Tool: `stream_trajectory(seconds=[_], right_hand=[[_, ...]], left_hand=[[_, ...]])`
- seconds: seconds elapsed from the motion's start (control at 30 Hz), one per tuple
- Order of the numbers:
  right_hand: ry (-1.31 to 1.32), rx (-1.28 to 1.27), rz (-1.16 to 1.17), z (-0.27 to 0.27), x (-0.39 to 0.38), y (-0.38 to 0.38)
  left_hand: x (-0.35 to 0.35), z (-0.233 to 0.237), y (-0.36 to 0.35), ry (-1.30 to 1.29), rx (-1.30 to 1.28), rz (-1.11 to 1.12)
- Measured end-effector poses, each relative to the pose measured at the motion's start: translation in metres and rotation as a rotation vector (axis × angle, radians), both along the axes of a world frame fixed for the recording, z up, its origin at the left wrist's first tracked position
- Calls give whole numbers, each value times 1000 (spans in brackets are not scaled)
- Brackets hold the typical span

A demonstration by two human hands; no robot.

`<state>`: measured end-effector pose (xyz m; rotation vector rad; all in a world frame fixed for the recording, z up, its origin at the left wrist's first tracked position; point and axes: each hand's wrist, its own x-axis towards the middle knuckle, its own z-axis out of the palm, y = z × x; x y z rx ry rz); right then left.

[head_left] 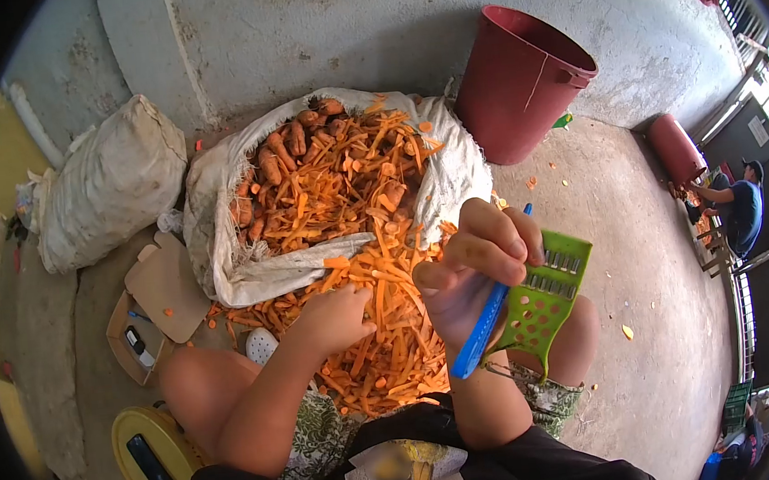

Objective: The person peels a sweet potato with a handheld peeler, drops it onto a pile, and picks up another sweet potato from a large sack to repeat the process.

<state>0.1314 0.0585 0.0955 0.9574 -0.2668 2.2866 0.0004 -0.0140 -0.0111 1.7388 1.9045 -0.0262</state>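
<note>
My right hand (482, 254) is raised above the carrot pile, its fingers closed on a flat green plastic grater (537, 313) with rows of metal blades and round holes. A slim blue-handled tool (482, 332) is in the same grip; its kind is not clear. Lower and to the left, my left hand (341, 317) has its fingers curled over the cut carrots (386, 359). Anything inside those fingers is hidden. The carrot pieces are heaped between my legs and against an open white sack (305, 270), which holds whole carrots (276, 153) and more pieces.
A tall dark-red bin (518, 91) stands by the wall behind the sack. To the left are a full white sack (115, 186), an open cardboard box (165, 291) and a yellow lid (129, 454) bearing a phone. Another person (743, 213) sits at far right.
</note>
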Motion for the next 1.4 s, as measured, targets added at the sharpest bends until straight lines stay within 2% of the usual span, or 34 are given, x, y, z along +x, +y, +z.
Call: stream_trajectory(seconds=[0.07,0.17,0.33,0.4,0.53,0.93,1.1,1.4], right_hand=[[-83,-27,-7,8,5,-9],[-243,7,-108,24,8,-26],[147,214,359,52,0,-51],[210,207,411,61,2,-59],[241,147,415,67,5,-74],[235,35,363,76,6,-82],[242,-92,326,81,8,-90],[307,-631,106,101,11,-123]], left_hand=[[-1,3,-1,-8,2,10],[-3,8,-3,-167,-47,47],[5,23,1,-6,-87,-5],[6,22,2,7,-92,-18],[5,-3,3,-13,-62,30],[6,-6,5,-6,-76,21],[6,-5,5,-2,-90,21],[4,-5,6,35,-94,-39]])
